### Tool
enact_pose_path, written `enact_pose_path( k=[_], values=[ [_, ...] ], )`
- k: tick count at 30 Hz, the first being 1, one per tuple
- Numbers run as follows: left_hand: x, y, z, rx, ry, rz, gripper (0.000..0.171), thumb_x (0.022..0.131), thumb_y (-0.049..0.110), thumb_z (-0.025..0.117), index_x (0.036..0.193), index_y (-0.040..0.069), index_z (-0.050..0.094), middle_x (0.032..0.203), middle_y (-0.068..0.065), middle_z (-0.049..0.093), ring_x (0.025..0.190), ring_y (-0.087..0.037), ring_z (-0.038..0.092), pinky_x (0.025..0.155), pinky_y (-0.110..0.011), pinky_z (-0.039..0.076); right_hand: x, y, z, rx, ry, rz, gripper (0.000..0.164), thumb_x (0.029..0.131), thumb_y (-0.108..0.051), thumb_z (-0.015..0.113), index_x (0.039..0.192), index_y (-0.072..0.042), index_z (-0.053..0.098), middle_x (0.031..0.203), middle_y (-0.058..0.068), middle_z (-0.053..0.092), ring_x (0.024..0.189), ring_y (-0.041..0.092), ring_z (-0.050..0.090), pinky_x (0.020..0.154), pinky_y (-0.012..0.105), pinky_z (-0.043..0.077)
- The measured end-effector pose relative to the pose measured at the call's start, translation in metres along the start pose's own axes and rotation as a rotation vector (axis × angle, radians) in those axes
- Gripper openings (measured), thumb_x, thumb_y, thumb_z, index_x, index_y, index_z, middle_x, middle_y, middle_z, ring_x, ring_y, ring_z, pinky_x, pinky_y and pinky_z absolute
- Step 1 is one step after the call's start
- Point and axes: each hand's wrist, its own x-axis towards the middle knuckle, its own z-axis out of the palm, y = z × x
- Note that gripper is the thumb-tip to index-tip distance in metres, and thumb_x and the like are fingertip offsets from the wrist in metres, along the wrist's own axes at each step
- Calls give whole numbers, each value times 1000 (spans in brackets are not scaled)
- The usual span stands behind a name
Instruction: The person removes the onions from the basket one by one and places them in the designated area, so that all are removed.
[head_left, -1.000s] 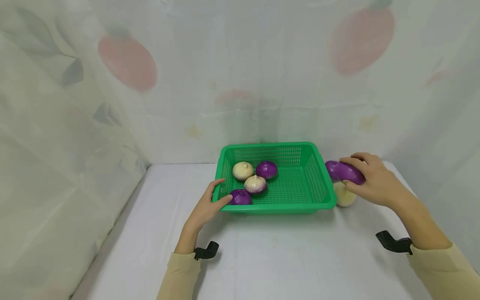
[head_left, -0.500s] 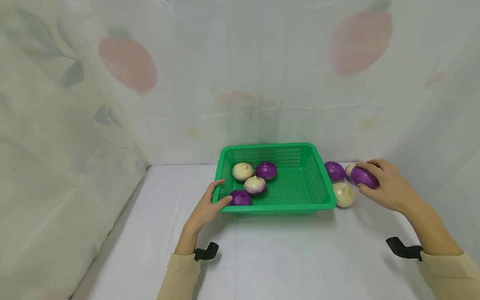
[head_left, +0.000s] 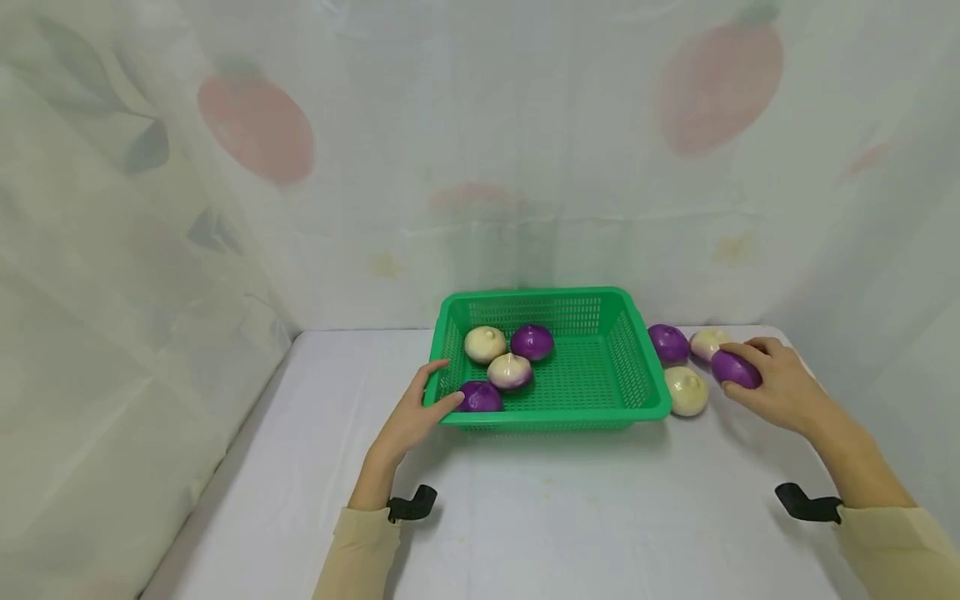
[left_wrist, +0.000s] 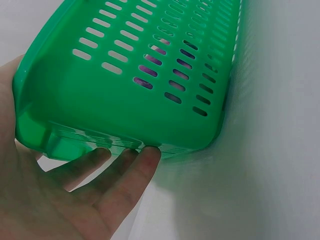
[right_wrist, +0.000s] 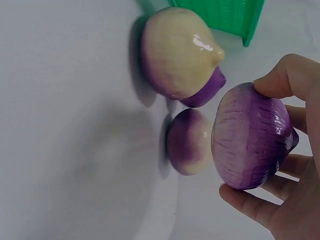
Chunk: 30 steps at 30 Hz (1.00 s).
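My right hand (head_left: 783, 383) grips a purple onion (head_left: 735, 369) from its right side. In the right wrist view this onion (right_wrist: 252, 137) sits between thumb and fingers, its pointed tip turned toward the palm. Close beside it are a purple onion (head_left: 668, 343), a pale onion with a purple base (head_left: 707, 342) and a cream onion (head_left: 686, 392). My left hand (head_left: 408, 417) holds the green basket (head_left: 555, 413) at its front left corner. Its thumb lies over the rim, and the fingers (left_wrist: 132, 180) touch the outer wall.
Inside the basket, toward its left, lie a cream onion (head_left: 485, 343), a purple-and-cream onion (head_left: 510, 371) and two purple onions, one at the back (head_left: 532, 342) and one (head_left: 480, 397) by my left thumb. A white cloth covers the table (head_left: 555, 508); a printed curtain (head_left: 525, 150) hangs behind.
My right hand has moved right and slightly nearer with the purple onion, away from the basket's right rim, uncovering the onions there. The left hand and basket have stayed put.
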Motion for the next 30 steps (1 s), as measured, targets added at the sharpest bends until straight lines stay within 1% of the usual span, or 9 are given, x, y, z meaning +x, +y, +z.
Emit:
enact_pose_path(
  k=[5, 8, 12, 15, 23, 30],
  values=[
    [-2, 2, -1, 5, 4, 6, 67, 97, 42, 69, 154, 33, 35, 163, -8, 27, 149, -36, 26, 113, -67, 25, -1, 9, 8, 21, -11, 14, 57, 87, -22, 73, 135, 1, 55, 127, 37, 41, 109, 55, 44, 78, 72, 47],
    [-1, 3, 0, 7, 2, 4, 67, 97, 43, 68, 154, 33, 34, 163, -9, 27, 148, -36, 27, 112, -68, 26, -2, 13, 12, 30, -47, 42, 58, 88, -24, 72, 137, 1, 54, 129, 39, 40, 111, 56, 42, 81, 74, 45],
    [-1, 3, 0, 0, 2, -7, 67, 97, 43, 68, 154, 35, 34, 163, -10, 27, 148, -37, 27, 112, -68, 26, -3, 18, 16, 29, -127, 95, 63, 92, -29, 70, 143, 1, 47, 131, 41, 35, 114, 59, 38, 84, 77, 43],
    [-1, 3, 1, -3, 2, -12, 66, 97, 43, 69, 153, 36, 35, 163, -10, 27, 148, -37, 27, 112, -67, 26, -4, 21, 19, 17, -158, 111, 67, 92, -31, 71, 145, 2, 44, 132, 42, 34, 115, 61, 38, 85, 78, 41],
    [-1, 2, 1, 9, 9, -8, 66, 97, 43, 68, 154, 34, 35, 162, -10, 29, 146, -38, 30, 111, -67, 28, -4, 25, 26, 13, -165, 109, 70, 91, -31, 73, 145, 2, 43, 132, 44, 36, 116, 64, 39, 86, 80, 39],
    [-2, 2, 1, 10, 10, -7, 66, 96, 46, 69, 152, 37, 35, 162, -9, 30, 146, -37, 31, 111, -67, 29, -5, 27, 28, 27, -174, 114, 70, 91, -32, 73, 145, 2, 43, 134, 45, 35, 118, 65, 38, 87, 80, 39]
  ],
)
